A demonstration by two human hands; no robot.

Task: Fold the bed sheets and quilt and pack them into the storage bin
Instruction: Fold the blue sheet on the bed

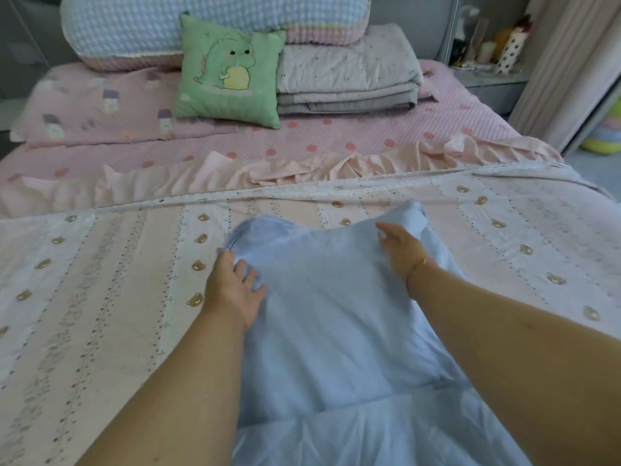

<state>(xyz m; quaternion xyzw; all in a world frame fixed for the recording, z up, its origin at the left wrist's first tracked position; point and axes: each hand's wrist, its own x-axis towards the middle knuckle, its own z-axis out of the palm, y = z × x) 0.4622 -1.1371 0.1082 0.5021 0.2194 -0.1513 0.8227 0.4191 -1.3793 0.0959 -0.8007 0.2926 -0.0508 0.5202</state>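
Observation:
A pale blue sheet (329, 317) runs from the bottom edge up the middle of the bed, lying over a pink bear-print quilt (111, 287) that is spread flat. My left hand (233, 284) holds the sheet's far left corner, fingers curled into the cloth. My right hand (401, 247) grips the far right corner, where the fabric bunches up and looks blurred. Both arms reach forward over the sheet. No storage bin is in view.
A folded grey quilt (349, 72) lies at the head of the bed beside a green dinosaur cushion (228, 68) and a long checked bolster (208, 25). A pink ruffled bedspread (302, 146) covers the mattress. A shelf with toys (490, 45) stands at the right.

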